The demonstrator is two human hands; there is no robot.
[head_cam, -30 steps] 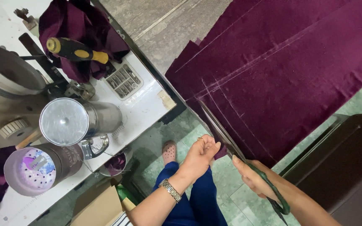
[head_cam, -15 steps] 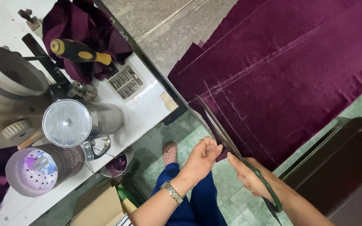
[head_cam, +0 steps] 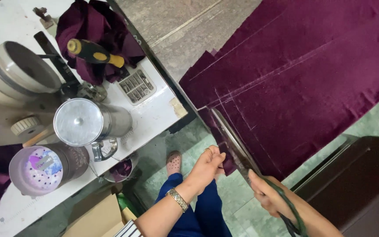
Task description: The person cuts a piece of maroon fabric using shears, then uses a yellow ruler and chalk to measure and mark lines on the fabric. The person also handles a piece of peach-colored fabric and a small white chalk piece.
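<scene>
- Right hand grips green-handled fabric shears, blades in the maroon velvet cloth.
- Left hand pinches the cut velvet strip.

Plush, matt velvet-like cloth — shiny metal cup — seemingly steel scissor blades

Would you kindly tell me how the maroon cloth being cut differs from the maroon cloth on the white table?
The large maroon velvet cloth lies spread flat, with pale chalk lines, and long scissors held by the right hand run along its edge; the bunched maroon cloth sits crumpled, with a yellow-and-black handled tool lying on it. The flat cloth looks far bigger. Both share the same deep maroon colour.
</scene>
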